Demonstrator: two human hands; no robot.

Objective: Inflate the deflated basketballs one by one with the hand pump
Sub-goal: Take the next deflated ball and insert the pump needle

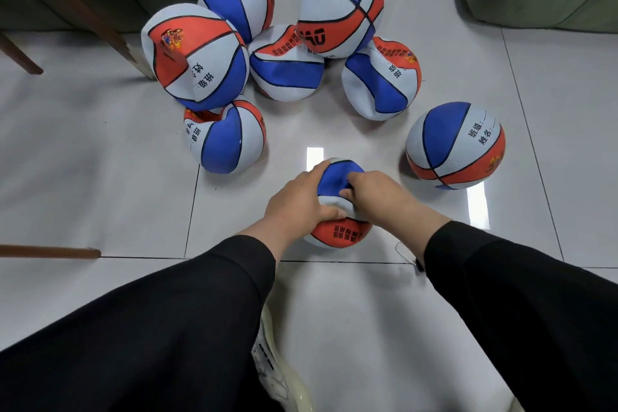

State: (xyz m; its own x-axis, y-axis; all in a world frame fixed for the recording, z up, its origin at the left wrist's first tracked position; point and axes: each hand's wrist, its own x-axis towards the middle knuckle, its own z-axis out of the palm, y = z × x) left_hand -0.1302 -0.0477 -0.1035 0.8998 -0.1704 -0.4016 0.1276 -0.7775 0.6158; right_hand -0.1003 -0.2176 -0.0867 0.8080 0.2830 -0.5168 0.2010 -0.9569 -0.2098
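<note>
Both hands, left hand [297, 201] and right hand [374, 194], grip the limp ball [337, 177] with curled fingers; she should turn it gently until the valve faces up.

1. Both arms reach forward and down from the lower edge of the view, each in a black sleeve that ends at the wrist
2. The left hand [297, 197] lies palm down, fingers spread and curled over the left side of a limp ball [341, 211], thumb pressed along its near side
3. The right hand [378, 194] grips the same ball from the right, fingers bent and dug into its soft top
4. The two hands sit close together, nearly touching
</note>
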